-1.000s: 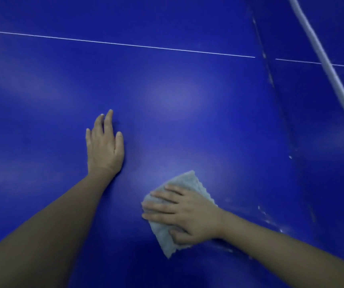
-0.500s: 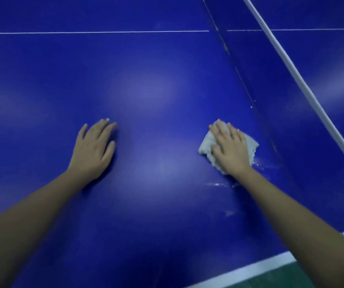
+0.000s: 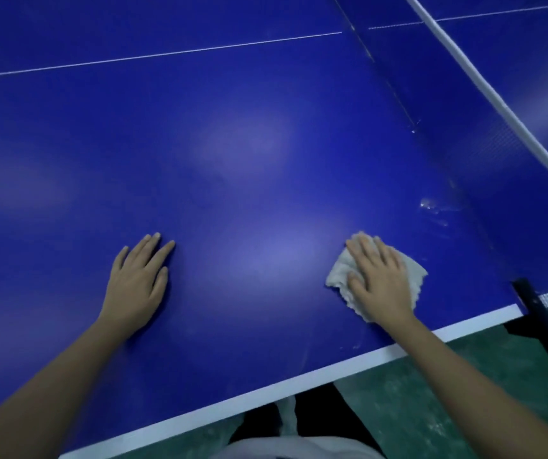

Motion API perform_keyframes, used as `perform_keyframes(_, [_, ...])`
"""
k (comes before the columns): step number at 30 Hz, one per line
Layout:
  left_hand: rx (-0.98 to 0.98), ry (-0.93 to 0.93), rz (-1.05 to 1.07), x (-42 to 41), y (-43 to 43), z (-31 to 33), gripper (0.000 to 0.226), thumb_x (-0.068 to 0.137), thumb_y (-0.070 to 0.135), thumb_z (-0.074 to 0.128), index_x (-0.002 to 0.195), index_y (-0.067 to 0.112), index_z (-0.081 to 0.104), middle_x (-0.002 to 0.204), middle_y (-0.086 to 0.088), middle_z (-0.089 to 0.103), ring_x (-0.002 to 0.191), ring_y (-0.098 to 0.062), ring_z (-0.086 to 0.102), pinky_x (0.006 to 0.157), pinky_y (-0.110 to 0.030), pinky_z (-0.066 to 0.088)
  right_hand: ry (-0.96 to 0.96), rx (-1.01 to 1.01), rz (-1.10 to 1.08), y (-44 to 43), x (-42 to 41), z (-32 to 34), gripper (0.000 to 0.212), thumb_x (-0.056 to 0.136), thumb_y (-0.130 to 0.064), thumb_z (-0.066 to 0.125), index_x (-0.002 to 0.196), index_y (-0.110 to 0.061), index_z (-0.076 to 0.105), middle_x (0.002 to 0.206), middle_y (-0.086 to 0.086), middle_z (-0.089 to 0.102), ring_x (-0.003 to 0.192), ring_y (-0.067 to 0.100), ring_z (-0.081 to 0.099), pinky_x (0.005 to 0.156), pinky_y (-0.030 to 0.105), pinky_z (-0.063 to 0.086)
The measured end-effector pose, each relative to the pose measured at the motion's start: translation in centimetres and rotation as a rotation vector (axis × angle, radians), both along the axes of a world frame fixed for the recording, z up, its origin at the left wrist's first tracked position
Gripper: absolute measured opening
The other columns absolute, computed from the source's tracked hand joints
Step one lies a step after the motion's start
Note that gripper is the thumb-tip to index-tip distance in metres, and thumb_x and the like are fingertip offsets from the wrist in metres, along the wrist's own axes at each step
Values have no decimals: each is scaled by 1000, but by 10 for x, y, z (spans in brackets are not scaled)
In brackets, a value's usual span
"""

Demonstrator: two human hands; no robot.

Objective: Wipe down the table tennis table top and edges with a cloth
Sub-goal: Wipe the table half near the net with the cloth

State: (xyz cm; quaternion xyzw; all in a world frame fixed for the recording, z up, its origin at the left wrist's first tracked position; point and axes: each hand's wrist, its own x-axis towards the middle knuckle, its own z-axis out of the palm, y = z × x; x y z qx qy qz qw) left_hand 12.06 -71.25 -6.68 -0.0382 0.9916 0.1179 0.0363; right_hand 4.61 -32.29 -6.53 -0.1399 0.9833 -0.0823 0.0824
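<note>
Plainly the cloth [image 3: 413,276] is the soft, light sort: a pale, crumpled rag that bunches into folds under the right hand [image 3: 378,283], lying on the blue table [image 3: 232,144] near its white edge strip [image 3: 299,382] and not far from the net [image 3: 484,154]. The right fingers [image 3: 365,253] are stretched out flat on top of it, pressing rather than gripping, so it will likely slide with the palm as long as weight stays on it. With nothing curled round it, it may roll up or slip out from under the hand. For the edges, pinching a fold over the rim looks the safer hold. Faint wet streaks [image 3: 431,207] beside the net suggest it is damp. The left hand [image 3: 138,283] lies flat on the bare top, fingers relaxed and holding nothing, well apart from the cloth.
</note>
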Motion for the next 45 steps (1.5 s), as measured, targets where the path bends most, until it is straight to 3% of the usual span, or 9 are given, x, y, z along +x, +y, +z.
perform_keyframes(4, [36, 44, 50, 8, -6, -3, 60, 91, 33, 18, 136, 9, 48, 144, -13, 42, 135, -29, 36, 111, -44, 19, 48, 24, -98, -38, 46, -1, 61, 87, -38, 26, 140, -16, 45, 148, 6, 41, 135, 34, 38, 109, 47, 27])
perform_keyframes(11, [45, 78, 60, 8, -9, -8, 49, 92, 23, 29, 136, 12, 48, 145, -11, 41, 137, -26, 34, 112, -42, 18, -38, 7, 438, -165, 98, 7, 62, 80, -38, 35, 137, -23, 50, 147, -1, 43, 134, 26, 41, 111, 42, 29])
perform_keyframes(15, [41, 99, 60, 8, -10, -9, 48, 91, 22, 32, 134, 11, 50, 143, -11, 43, 135, -27, 37, 110, -43, 20, -122, -14, 841, -208, 115, -2, 63, 84, -35, 39, 146, -23, 34, 156, -3, 25, 142, 27, 21, 115, 42, 10])
perform_keyframes(18, [46, 101, 53, 9, -11, -9, 48, 92, 22, 32, 135, 11, 50, 144, -11, 43, 135, -27, 36, 110, -42, 19, -117, -93, 1026, -200, 127, -7, 60, 85, -31, 49, 144, -21, 39, 154, -3, 29, 142, 25, 23, 114, 38, 8])
perform_keyframes(26, [54, 87, 58, 11, -12, -13, 52, 93, 27, 25, 139, 14, 44, 148, -9, 37, 139, -24, 29, 114, -39, 13, -94, -72, 771, -93, 126, -3, 70, 74, -32, 41, 143, -25, 41, 152, -5, 33, 141, 23, 29, 114, 39, 16])
perform_keyframes(33, [79, 112, 64, 12, -10, -12, 51, 92, 25, 27, 137, 12, 46, 146, -11, 40, 137, -26, 32, 113, -41, 15, -91, -45, 157, 1, 72, 8, 60, 82, -31, 28, 141, -27, 34, 149, -5, 27, 140, 28, 31, 114, 40, 15])
perform_keyframes(38, [105, 176, 225, -5, 13, -3, 42, 87, 21, 35, 116, 1, 59, 122, -21, 58, 105, -41, 51, 92, -49, 36, -53, 39, -214, -49, 74, 0, 69, 79, -37, 26, 147, -21, 32, 155, 2, 25, 143, 29, 20, 115, 42, 12])
perform_keyframes(40, [133, 192, 230, -23, 44, 3, 39, 85, 19, 36, 111, 1, 59, 111, -21, 62, 99, -41, 53, 86, -47, 37, -68, 26, -84, -86, 88, -2, 70, 77, -36, 33, 145, -19, 37, 152, 3, 33, 140, 30, 28, 114, 44, 19])
perform_keyframes(45, [232, 216, 29, -65, 127, 8, 39, 87, 15, 37, 117, -1, 56, 118, -20, 60, 109, -37, 54, 94, -46, 35, -59, -17, 283, -95, 58, -1, 62, 76, -38, 40, 134, -21, 53, 144, 0, 46, 132, 26, 44, 109, 44, 32])
